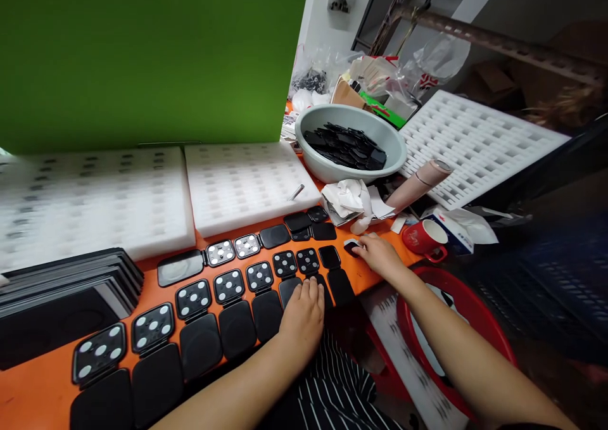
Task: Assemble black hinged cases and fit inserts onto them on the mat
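Note:
On the orange tabletop [370, 275], rows of hinged black square cases stand unfolded, several with white round dots inside, such as one case [193, 298]. My left hand [304, 309] lies over the front row, fingers stretched out on a black panel and partly covering it. Further right, my right hand [380, 254] has its thumb and fingers closed on a small dark piece with a pale edge [352, 247], near the table's right side. The exact kind of that piece is unclear. A bare black panel [341, 287] lies between the two hands.
White slotted foam boards [247, 186] line the back, with a metal pin-like tool [296, 192] on one. A basin [398, 158] of black pieces, crumpled tissue [349, 196], a pink flask [418, 186] and a red mug [424, 239] stand right. Black sheets [57, 313] are stacked left.

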Demonstrator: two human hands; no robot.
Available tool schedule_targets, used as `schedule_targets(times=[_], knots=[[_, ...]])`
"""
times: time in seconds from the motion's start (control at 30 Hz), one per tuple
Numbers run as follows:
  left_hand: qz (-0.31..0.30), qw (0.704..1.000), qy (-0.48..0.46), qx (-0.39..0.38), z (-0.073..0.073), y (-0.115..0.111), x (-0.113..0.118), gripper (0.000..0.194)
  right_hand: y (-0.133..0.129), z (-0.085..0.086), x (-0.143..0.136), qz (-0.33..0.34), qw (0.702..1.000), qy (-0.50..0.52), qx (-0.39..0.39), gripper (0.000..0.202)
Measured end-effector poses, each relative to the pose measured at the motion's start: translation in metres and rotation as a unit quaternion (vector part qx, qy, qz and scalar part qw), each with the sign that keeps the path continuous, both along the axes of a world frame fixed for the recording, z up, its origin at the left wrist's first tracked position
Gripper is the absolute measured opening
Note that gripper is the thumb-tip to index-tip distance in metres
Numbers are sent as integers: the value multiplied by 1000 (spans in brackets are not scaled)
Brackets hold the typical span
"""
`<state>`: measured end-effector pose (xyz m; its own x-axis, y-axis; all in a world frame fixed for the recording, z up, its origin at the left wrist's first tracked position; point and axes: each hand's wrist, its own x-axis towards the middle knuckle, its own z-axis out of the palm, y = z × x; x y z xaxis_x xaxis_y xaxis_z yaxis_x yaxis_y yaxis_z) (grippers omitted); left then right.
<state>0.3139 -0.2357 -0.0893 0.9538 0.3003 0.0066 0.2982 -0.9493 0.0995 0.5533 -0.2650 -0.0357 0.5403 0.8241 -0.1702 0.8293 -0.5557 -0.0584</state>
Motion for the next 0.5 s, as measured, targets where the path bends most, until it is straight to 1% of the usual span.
schedule_targets(times=[0.03, 0.1, 0.17, 0.23, 0.27, 0.3, 0.4, 0.5], knots=[[1, 1000, -4, 3, -1, 0, 0, 50, 0, 1, -3, -7, 999, 35, 24, 17], [7, 1000, -10, 12, -2, 0, 0, 46, 3, 0, -13, -15, 986, 151, 70, 23], [11, 1000, -12, 17, -2, 1, 2, 43, 10, -6, -27, -9, 951, 293, 99, 28], [11, 1000, -13, 14, -3, 2, 3, 42, 18, -14, -41, 2, 917, 385, 109, 30], [9, 1000, -14, 10, -3, 3, 3, 42, 22, -18, -47, 8, 908, 405, 110, 31], [9, 1000, -15, 6, -3, 3, 3, 41, 26, -22, -53, 16, 905, 410, 108, 32], [11, 1000, -21, -2, -2, 5, 3, 40, 34, -29, -60, 44, 909, 406, 84, 32], [14, 1000, -27, -7, -2, 6, 2, 40, 37, -32, -61, 58, 916, 393, 63, 31]])
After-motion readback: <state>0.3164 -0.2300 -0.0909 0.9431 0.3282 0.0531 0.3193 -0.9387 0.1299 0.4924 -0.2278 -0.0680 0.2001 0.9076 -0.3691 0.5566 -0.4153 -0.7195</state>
